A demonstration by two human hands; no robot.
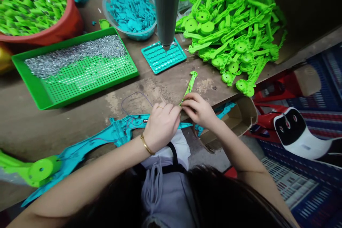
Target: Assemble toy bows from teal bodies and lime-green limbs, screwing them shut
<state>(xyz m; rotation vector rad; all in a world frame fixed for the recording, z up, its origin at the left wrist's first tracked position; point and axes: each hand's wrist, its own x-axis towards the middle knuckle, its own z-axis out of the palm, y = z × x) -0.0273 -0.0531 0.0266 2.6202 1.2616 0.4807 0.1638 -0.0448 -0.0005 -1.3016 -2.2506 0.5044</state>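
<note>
A slim lime-green plastic part (191, 82) lies slanting near the table's front edge. My right hand (200, 109) is closed in a pinch at its lower end. Just beside it my left hand (163, 123) is closed too, its fingertips meeting the right hand's; whatever is between them is hidden. Under my left hand runs a long blue plastic shell (97, 139) with a thin dark wire (136, 94) looping out of it. A green plastic piece with a round hub (44, 171) sits over the shell's left end.
A green perforated tray (85, 87) of screws stands left, a red tub (73, 17) of green pieces behind it. A clear bowl (107, 10) holds blue pieces. An upright tool (168, 10) hangs over a small teal tray (162, 58). Green parts (235, 35) are heaped right, above a cardboard box (245, 114).
</note>
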